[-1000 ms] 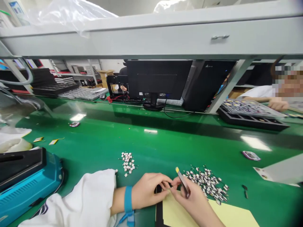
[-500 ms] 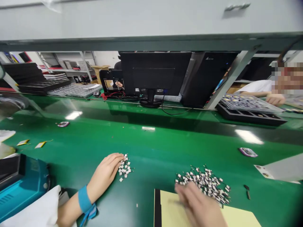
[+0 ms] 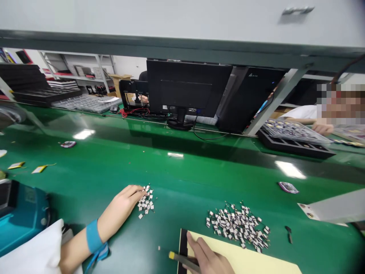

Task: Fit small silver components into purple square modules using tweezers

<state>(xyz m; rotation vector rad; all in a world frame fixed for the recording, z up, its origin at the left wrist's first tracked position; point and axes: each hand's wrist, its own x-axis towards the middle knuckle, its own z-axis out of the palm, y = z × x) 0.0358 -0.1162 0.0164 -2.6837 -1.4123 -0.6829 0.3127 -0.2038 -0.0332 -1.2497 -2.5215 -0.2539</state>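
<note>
My left hand [image 3: 128, 198] rests on the green table, its fingers bent and held together. Their tips touch a small pile of white square parts with short dark leads [image 3: 146, 203]; whatever they may pinch is hidden. Over a yellow pad with a black edge strip [image 3: 251, 255], my right hand [image 3: 209, 255] is closed around a slim grey stick with a yellow end [image 3: 182, 259], pointing left. Beyond the pad lies a larger heap of the same white parts [image 3: 238, 224]. One tiny pale piece [image 3: 159, 248] lies alone between the hands.
A teal device [image 3: 25, 217] stands at left, near two yellow-edged flat pieces [image 3: 39, 169]. At right are a small black object [image 3: 289, 234], a purple-rimmed part [image 3: 288, 187] and a white bracket [image 3: 330, 207]. A monitor [image 3: 188, 87] stands behind; a person sits at far right.
My right hand has moved left and down, from beside the large heap to the pad's black strip, and the stick now shows clearly. My left hand stays at the small pile. The view has shifted slightly.
</note>
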